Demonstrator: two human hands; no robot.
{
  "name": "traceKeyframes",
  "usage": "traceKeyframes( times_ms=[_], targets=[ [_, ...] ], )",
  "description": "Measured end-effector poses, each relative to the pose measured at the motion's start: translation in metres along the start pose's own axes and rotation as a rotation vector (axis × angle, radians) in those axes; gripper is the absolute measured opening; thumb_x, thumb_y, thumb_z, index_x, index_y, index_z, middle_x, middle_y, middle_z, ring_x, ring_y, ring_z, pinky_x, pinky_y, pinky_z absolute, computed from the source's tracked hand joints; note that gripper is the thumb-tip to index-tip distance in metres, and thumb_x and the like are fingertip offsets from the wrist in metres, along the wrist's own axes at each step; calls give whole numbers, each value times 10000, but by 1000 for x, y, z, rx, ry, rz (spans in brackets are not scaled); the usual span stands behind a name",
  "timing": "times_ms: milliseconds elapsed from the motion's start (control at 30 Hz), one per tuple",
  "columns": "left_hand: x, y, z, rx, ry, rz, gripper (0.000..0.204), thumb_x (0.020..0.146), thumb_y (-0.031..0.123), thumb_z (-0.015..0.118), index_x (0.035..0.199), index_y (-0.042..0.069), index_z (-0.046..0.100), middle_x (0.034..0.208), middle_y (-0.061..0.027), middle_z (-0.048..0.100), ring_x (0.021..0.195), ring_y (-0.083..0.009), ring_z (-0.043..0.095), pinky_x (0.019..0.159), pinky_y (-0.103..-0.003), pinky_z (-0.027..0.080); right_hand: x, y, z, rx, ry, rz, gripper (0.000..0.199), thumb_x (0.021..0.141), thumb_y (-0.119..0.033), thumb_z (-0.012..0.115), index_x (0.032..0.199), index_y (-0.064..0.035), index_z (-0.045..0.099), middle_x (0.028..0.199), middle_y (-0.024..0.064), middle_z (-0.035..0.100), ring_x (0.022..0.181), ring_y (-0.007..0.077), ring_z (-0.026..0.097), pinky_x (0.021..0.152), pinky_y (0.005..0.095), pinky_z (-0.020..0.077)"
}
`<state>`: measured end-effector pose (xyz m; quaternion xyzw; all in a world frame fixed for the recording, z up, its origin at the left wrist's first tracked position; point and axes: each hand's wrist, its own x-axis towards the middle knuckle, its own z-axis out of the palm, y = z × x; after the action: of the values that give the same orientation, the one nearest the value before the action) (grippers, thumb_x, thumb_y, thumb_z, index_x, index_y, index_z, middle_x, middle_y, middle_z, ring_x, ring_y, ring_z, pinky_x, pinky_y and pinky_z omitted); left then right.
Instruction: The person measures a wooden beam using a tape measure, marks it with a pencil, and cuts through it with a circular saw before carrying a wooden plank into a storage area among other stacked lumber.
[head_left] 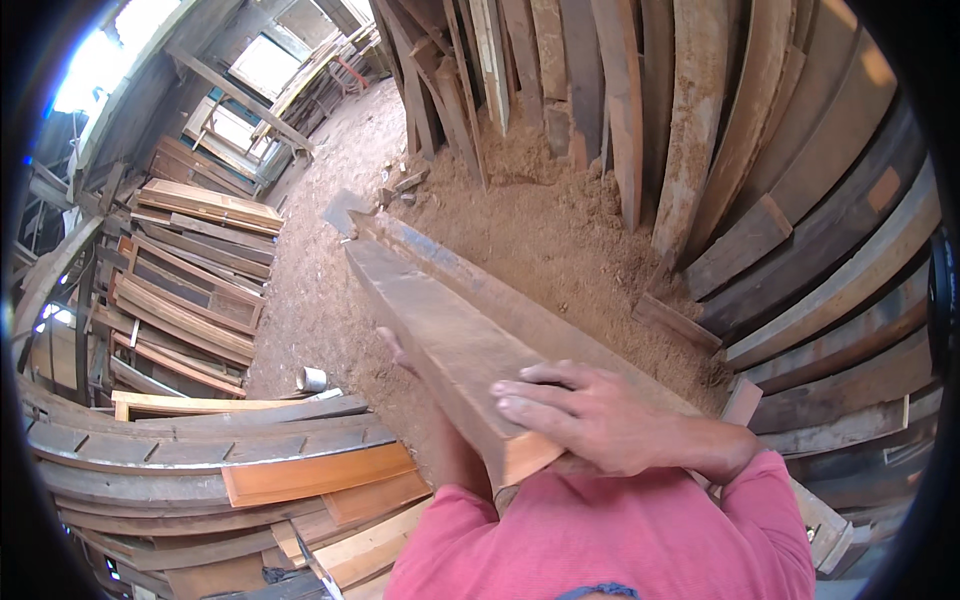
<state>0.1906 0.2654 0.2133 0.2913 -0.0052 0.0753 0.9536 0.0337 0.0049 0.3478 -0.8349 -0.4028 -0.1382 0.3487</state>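
Note:
I carry two long rough wooden planks [440,320] stacked together, their near ends against my chest and their far ends pointing away over the sawdust floor. My right hand [590,415] lies on top of the near end, fingers spread across the upper plank. My left hand [400,350] is under the planks on the left side; only some fingertips show past the edge. My red shirt fills the bottom of the view.
Tall boards [690,110] lean against the wall ahead and to the right. Stacks of wooden frames [190,290] and planks [300,470] lie on the left. A small metal can [312,379] stands on the sawdust floor [540,220].

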Motion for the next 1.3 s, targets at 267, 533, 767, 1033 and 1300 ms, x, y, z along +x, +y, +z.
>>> traceKeyframes(
  times_ms=[267, 533, 767, 1033, 1300],
  targets=[
    [-18, -91, -39, 34, 147, -280, 676, 932, 376, 579, 1477, 64, 331, 1373, -161, 495, 1234, -316, 525, 1037, -502, 465, -125, 26, 12, 86, -179, 830, 953, 718, -351, 846, 1505, -96, 373, 1524, 239, 376, 1413, 403, 359, 1168, 491, 301],
    [-39, -175, -97, 721, 582, -509, 1059, 807, 359, 823, 1540, 64, 119, 1473, -150, 404, 1280, -325, 486, 1090, -455, 415, -244, 89, 148, 380, 183, 1360, 795, 780, -356, 793, 1403, 23, 479, 1219, 213, 634, 1154, 342, 608, 996, 398, 468],
    [-46, -170, -176, 970, 393, -592, 947, 839, 246, 825, 1520, 52, 196, 1418, -183, 482, 1243, -311, 538, 1032, -441, 460, -288, 117, 238, 811, 484, 1527, 554, 959, -361, 671, 1335, 26, 547, 1197, 127, 639, 1100, 218, 606, 983, 333, 465],
    [-41, -154, -243, 1190, 50, -532, 769, 843, 188, 783, 1476, 30, 376, 1382, -181, 563, 1231, -283, 582, 1000, -417, 485, -253, 92, 202, 252, -217, 1639, 559, 898, -357, 707, 1297, 9, 569, 1185, 169, 662, 1102, 283, 632, 953, 409, 486],
    [-10, -142, -229, 1541, -279, -242, 833, 898, 122, 684, 1506, -135, 176, 1518, -256, 357, 1401, -331, 366, 1172, -420, 289, -401, 53, 116, -175, 543, 1940, 372, 909, -291, 668, 1113, 11, 594, 963, 252, 694, 994, 392, 671, 820, 466, 515]
  ],
)
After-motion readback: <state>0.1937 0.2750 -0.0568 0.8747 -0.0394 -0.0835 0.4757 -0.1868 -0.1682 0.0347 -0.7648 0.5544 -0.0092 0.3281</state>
